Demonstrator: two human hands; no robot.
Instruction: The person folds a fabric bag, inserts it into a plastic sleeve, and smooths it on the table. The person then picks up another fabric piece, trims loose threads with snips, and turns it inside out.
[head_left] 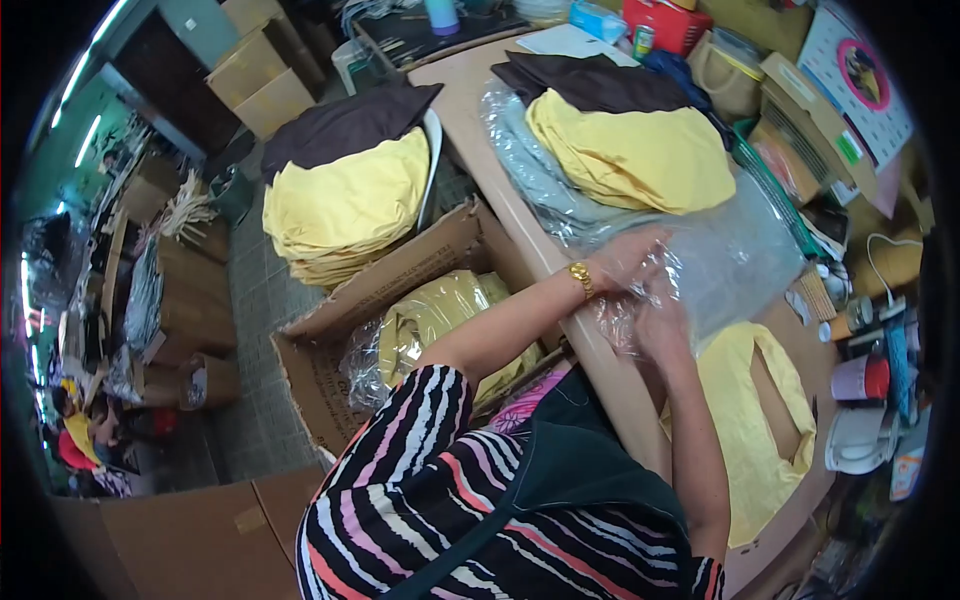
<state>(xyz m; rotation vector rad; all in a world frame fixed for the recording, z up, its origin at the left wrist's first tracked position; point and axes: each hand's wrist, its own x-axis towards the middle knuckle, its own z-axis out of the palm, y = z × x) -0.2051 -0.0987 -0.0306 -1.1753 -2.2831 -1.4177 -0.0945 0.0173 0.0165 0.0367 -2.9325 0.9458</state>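
Note:
A clear plastic bag (745, 262) lies spread over the table, its near edge bunched up between my hands. My left hand (628, 264), with a gold watch on the wrist, has its fingers closed on the plastic. Close beside it, my right hand (662, 318) also grips the film, its fingertips partly hidden by glare and folds. Just beyond the bag rests a stack of folded yellow cloth (640, 150) with dark brown cloth (600, 82) behind it, on more clear plastic (530, 150). A flat yellow cloth piece (740, 440) with a long opening lies by my right forearm.
At my left stands an open cardboard box (330, 375) holding plastic-wrapped yellow cloth (435, 310). Behind it is another yellow cloth pile (345, 195) topped with brown. A green basket (775, 190), a red-lidded cup (860, 378) and a white mug (855, 440) line the table's right side.

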